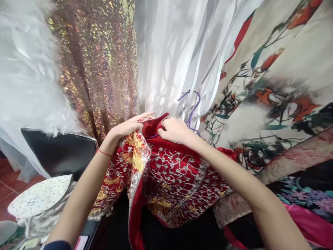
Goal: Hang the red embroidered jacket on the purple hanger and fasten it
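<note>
A red garment (171,173) with gold and silver embroidery hangs in front of me on a purple hanger (193,110). My left hand (127,129) lies on the left side of its collar with the fingers stretched out flat on the cloth. My right hand (174,130) is closed in a pinch on the red collar edge just below the hanger's hook. A thin red string circles my left wrist.
A gold sequin dress (99,66) and white sheer fabric (177,52) hang behind. White feathery cloth (28,69) hangs at left, a floral print garment (275,86) at right. A dark chair back (59,152) and a white dotted item (39,199) sit at lower left.
</note>
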{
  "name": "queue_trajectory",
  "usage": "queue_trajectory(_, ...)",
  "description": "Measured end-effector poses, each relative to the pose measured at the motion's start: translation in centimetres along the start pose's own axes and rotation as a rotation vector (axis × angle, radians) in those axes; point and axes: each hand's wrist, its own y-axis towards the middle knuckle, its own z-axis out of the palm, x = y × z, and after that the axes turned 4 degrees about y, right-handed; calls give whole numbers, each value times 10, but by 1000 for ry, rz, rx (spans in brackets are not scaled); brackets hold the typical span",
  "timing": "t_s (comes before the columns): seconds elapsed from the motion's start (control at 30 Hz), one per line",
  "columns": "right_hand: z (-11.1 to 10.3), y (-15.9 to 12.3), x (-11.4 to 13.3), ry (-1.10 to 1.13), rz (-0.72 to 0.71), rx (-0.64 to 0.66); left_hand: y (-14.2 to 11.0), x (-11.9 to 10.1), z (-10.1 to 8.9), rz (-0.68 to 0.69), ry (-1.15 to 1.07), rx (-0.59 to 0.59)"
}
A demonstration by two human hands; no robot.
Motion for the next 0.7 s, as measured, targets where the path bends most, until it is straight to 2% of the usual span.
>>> queue_trajectory(0.07,11,-5,1,-67,-4,-90,8,-3,8,54,-12,63)
queue_trajectory(0.17,25,-15,-4,-136,-47,-206,15,-5,21,57,-31,78)
queue_trajectory(0.3,25,-48,-30,-115,-88,-494,19,4,32,-25,-152,-82)
queue_trajectory(0.4,15,-76,-66,20,80,-653,20,10,35,-63,-206,-127)
queue_trajectory(0.43,12,-82,-79,120,157,-623,21,10,35,-61,-211,-110)
queue_trajectory(0.47,10,-84,-93,259,214,-508,23,10,35,-54,-206,-92)
queue_trajectory(0.53,9,-80,-116,583,289,-158,27,6,34,-45,-176,-69)
queue_trajectory(0.6,9,-68,-131,807,311,127,29,1,33,-58,-166,-60)
queue_trajectory(0.63,9,-62,-134,871,305,222,29,-1,32,-68,-179,-51)
queue_trajectory(0.7,9,-51,-135,940,271,327,27,-5,30,-87,-213,-25)
